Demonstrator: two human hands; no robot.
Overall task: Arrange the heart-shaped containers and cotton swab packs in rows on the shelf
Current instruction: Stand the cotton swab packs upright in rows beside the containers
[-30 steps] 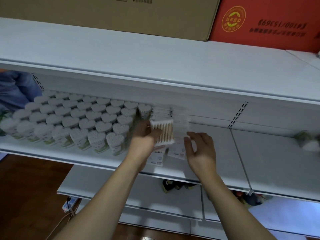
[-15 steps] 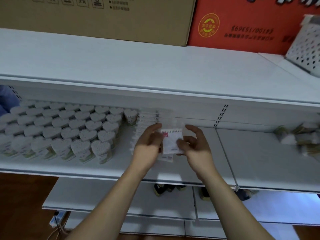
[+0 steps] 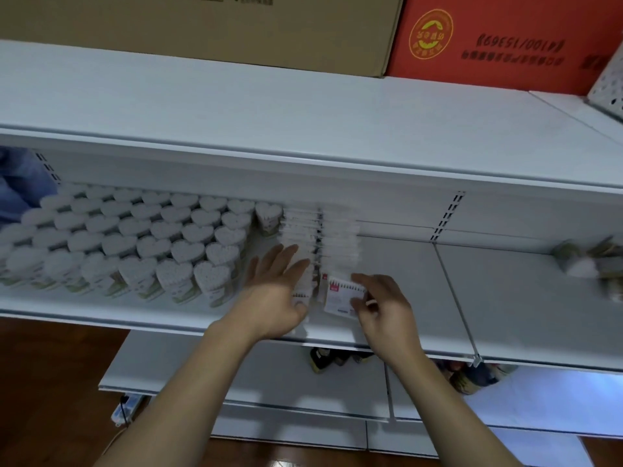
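Right hand (image 3: 384, 308) pinches cotton swab pack (image 3: 342, 294) at front of pack rows (image 3: 320, 237), right of heart-shaped containers (image 3: 135, 237). Left hand (image 3: 273, 291), fingers spread, steadies left row. Next, likely: stand pack flush.

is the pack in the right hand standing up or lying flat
Standing, tilted: the cotton swab pack is pinched by the right hand on the shelf, its printed face showing.

Left of the left hand's fingers (image 3: 286, 261), heart-shaped containers (image 3: 188, 251) pack the shelf (image 3: 404, 338) in close rows. Just beyond those fingertips stand two tight rows of cotton swab packs (image 3: 338, 237), reaching the back wall. Right of the right hand's fingers (image 3: 367, 284), bare shelf lies open as far as a blurred heap of goods (image 3: 590, 264). The upper shelf (image 3: 303, 129) overhangs.
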